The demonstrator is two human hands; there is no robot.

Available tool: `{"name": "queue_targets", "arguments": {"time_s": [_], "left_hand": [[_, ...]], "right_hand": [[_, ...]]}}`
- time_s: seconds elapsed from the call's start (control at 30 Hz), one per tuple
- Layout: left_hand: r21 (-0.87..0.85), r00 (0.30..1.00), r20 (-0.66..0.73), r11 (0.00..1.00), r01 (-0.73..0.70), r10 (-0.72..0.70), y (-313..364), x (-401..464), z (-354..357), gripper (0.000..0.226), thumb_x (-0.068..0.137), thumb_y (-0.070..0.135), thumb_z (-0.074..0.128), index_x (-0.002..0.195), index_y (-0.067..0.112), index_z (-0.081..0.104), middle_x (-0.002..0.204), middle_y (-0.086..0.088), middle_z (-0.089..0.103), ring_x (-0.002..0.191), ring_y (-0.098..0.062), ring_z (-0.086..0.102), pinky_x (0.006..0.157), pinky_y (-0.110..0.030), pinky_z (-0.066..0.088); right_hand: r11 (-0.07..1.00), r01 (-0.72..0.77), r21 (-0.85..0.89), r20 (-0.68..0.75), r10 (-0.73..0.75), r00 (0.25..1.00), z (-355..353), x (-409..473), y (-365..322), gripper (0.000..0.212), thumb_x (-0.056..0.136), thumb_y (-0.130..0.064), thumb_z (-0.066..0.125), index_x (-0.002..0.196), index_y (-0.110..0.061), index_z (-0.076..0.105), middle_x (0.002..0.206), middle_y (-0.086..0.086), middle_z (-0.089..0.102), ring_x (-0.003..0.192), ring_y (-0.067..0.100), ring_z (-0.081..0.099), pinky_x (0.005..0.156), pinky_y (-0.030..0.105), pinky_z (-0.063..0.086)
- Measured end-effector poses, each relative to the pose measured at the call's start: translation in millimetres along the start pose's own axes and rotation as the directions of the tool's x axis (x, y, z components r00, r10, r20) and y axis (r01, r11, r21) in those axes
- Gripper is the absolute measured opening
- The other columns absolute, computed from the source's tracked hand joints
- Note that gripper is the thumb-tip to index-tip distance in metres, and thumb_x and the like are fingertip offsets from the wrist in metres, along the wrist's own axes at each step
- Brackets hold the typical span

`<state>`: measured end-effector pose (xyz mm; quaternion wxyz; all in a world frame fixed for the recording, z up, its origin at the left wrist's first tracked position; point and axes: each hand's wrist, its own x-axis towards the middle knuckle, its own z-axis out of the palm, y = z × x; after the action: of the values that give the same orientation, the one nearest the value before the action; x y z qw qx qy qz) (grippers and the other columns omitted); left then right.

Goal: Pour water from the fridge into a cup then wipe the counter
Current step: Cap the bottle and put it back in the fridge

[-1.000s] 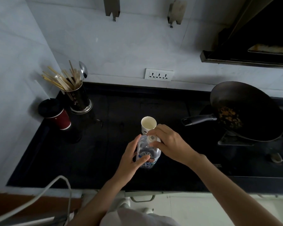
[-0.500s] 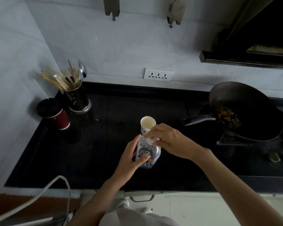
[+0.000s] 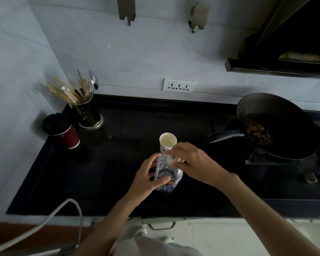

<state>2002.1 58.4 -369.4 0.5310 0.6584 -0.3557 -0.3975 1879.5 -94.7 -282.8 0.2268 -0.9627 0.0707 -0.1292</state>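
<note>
A clear plastic water bottle (image 3: 167, 174) is stood upright on the black worktop (image 3: 107, 182), toward the middle of its front edge. The bottle's body is gripped by the left hand (image 3: 146, 179), whose fingers (image 3: 162, 180) are curled round it from the left side. The bottle's cap (image 3: 172, 157) is pinched by the right hand (image 3: 194, 161), its fingers bent over the top of the bottle. A white paper cup (image 3: 167, 142) is stood open just behind the bottle, nearer the back edge. A red lidded cup (image 3: 63, 132) and a metal holder of chopsticks (image 3: 86, 109) are seen at the worktop's back left corner. A dark wok (image 3: 277, 126) holding some food is set at the right end. A wall socket with 3 outlets (image 3: 179, 85) is mounted above the back edge.
</note>
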Motion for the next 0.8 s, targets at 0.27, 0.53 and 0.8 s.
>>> {"name": "queue_targets", "arguments": {"time_s": [0.27, 0.53, 0.8], "left_hand": [[-0.058, 0.999, 0.032, 0.998, 0.017, -0.015, 2, -2, 0, 0.071, 0.071, 0.04, 0.078, 0.132, 0.047, 0.041, 0.128, 0.027, 0.054, 0.121, -0.002, 0.055, 0.093, -0.022, 0.051], [-0.01, 0.999, 0.033, 1.0, 0.002, -0.002, 2, -1, -3, 0.076, 0.073, 0.047, 0.073, 0.137, 0.043, 0.034, 0.133, 0.032, 0.049, 0.125, 0.005, 0.049, 0.097, -0.016, 0.046], [0.027, 0.998, 0.054, 0.999, -0.037, 0.036, 1, -1, -6, 0.074, 0.076, 0.046, 0.074, 0.139, 0.041, 0.036, 0.137, 0.024, 0.049, 0.128, -0.003, 0.049, 0.102, -0.029, 0.047]], "right_hand": [[0.996, 0.053, -0.067, -0.1, -0.059, 0.993, 18, -5, 5, 0.026, 0.091, -0.019, 0.056, 0.113, -0.004, 0.059, 0.099, 0.007, 0.054, 0.088, 0.012, 0.052, 0.085, 0.006, 0.037], [0.988, -0.151, -0.012, -0.434, 0.131, 0.891, 53, -10, -17, 0.021, 0.087, -0.012, 0.052, 0.106, -0.007, 0.057, 0.099, -0.004, 0.042, 0.083, 0.005, 0.043, 0.073, 0.007, 0.037], [0.936, -0.35, 0.042, -0.494, 0.323, 0.807, 62, -16, -33, 0.027, 0.09, -0.03, 0.055, 0.113, -0.017, 0.064, 0.104, -0.004, 0.056, 0.093, 0.006, 0.049, 0.067, 0.006, 0.04]]}}
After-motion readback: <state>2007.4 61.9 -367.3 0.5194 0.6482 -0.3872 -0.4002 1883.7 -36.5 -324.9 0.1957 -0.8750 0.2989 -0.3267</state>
